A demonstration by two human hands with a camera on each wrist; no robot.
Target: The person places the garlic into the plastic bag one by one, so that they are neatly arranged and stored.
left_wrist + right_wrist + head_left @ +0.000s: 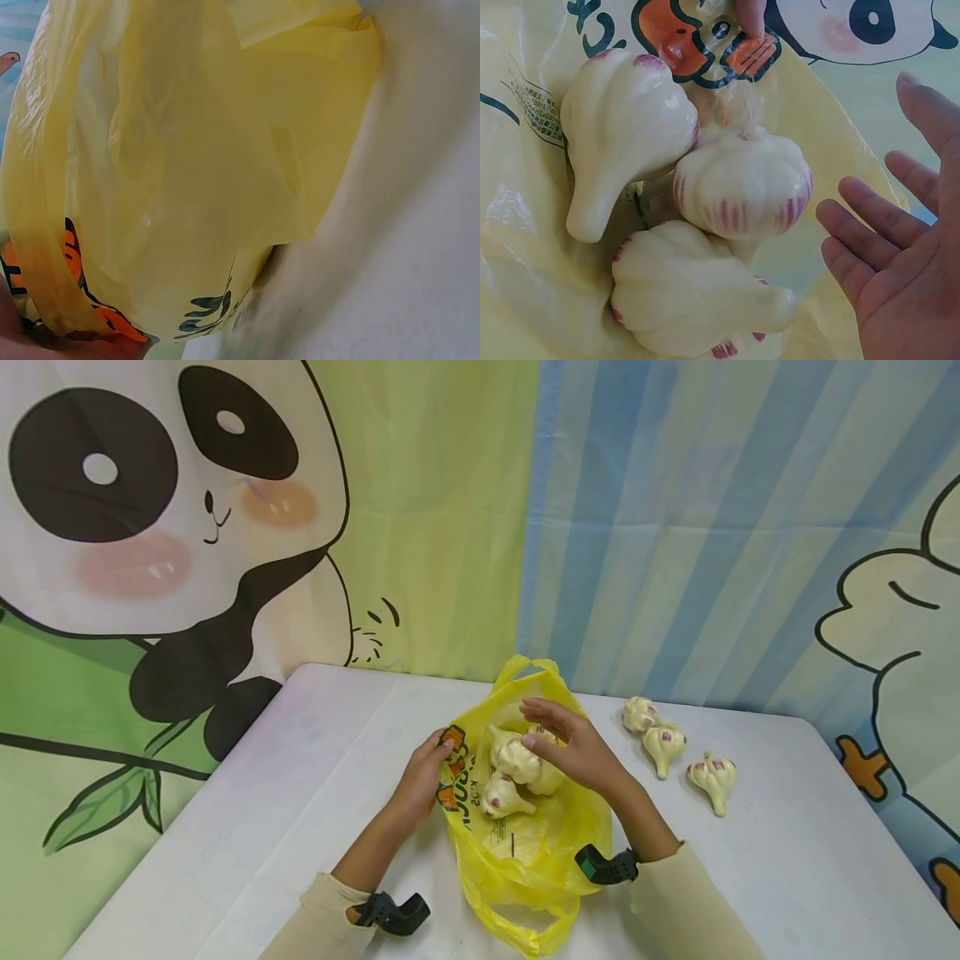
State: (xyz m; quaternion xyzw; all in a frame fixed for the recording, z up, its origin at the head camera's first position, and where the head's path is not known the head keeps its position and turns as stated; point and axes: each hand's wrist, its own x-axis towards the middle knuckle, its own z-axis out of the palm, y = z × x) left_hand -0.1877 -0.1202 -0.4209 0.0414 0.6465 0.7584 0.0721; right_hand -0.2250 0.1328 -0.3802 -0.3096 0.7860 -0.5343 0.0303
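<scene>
A yellow plastic bag lies spread on the table with its mouth towards me, several garlic bulbs inside it. My left hand pinches the bag's left edge by the printed picture; in the left wrist view the bag's side covers most of that hand. Over the bulbs, my right hand is held with fingers extended and nothing in it. The right wrist view shows its palm beside a purple-streaked garlic bulb, apart from it.
Three more garlic bulbs lie on the white table right of the bag: one at the back, one just in front of it and one farther right. A printed curtain hangs behind the table.
</scene>
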